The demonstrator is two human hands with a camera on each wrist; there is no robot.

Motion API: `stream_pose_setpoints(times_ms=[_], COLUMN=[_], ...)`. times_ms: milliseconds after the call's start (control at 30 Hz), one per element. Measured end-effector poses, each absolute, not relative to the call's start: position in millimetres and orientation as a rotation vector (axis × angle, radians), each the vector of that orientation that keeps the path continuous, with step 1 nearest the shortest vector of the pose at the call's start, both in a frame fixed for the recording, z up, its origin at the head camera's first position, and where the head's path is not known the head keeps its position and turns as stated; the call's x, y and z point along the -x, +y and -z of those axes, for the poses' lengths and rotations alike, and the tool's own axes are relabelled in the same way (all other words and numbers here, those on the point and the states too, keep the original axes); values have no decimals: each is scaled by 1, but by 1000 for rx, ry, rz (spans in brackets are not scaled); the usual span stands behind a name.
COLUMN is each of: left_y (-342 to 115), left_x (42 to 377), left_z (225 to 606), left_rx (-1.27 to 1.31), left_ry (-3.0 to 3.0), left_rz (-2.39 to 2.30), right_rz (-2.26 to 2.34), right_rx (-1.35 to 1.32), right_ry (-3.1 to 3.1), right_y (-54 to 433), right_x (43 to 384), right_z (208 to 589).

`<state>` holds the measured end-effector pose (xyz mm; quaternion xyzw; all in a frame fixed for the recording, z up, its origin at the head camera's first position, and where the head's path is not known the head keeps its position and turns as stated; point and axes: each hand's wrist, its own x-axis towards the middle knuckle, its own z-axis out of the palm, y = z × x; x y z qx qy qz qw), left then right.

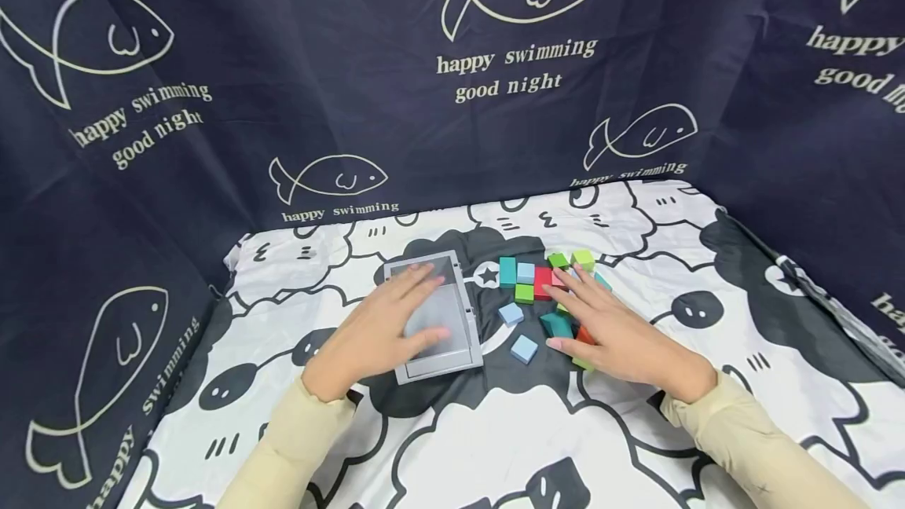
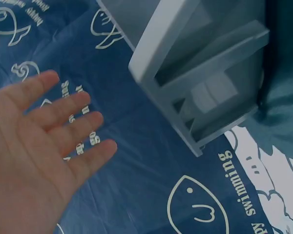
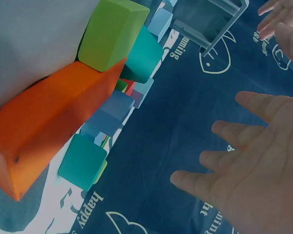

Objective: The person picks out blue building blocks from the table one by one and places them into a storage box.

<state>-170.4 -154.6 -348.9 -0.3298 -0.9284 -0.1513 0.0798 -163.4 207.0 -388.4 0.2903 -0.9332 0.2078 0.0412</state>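
Observation:
My left hand (image 1: 378, 332) hovers with fingers spread over a grey plastic box (image 1: 445, 365), overlapping its left side in the head view. In the left wrist view the same box shows an inner divider (image 2: 215, 56). To the box's right lies a cluster of toy blocks: a teal block (image 1: 507, 272), a red block (image 1: 542, 283), a green block (image 1: 524, 294), and others. My right hand (image 1: 618, 332) is held above the cluster's right part, fingers extended, hiding some blocks. An orange block (image 3: 53, 117) and a lime block (image 3: 115, 34) appear large in the right wrist view. Both hands hold nothing.
Two light-blue blocks, one nearer (image 1: 524, 349) and one farther (image 1: 511, 314), lie between box and cluster. A white cartoon-print cloth (image 1: 488, 438) covers the surface. Dark blue fabric (image 1: 396, 85) with fish drawings hangs behind and at both sides.

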Motion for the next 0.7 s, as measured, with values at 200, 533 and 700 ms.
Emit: stream_pose_setpoints(times_ms=[200,533,700], left_y=[-162,-175,-179], left_x=[179,180,182], left_z=[339,333,339], left_rx=[869,582,485], left_ry=[-2680,-2713,-2787], left_rz=[415,460,423], right_rz=[-624,-602,-578], right_rx=[-899,-929,-932], right_ry=[-2842,-2779,-2760], right_y=[207,205,202], right_x=[163,165,165], right_z=[386,376,370])
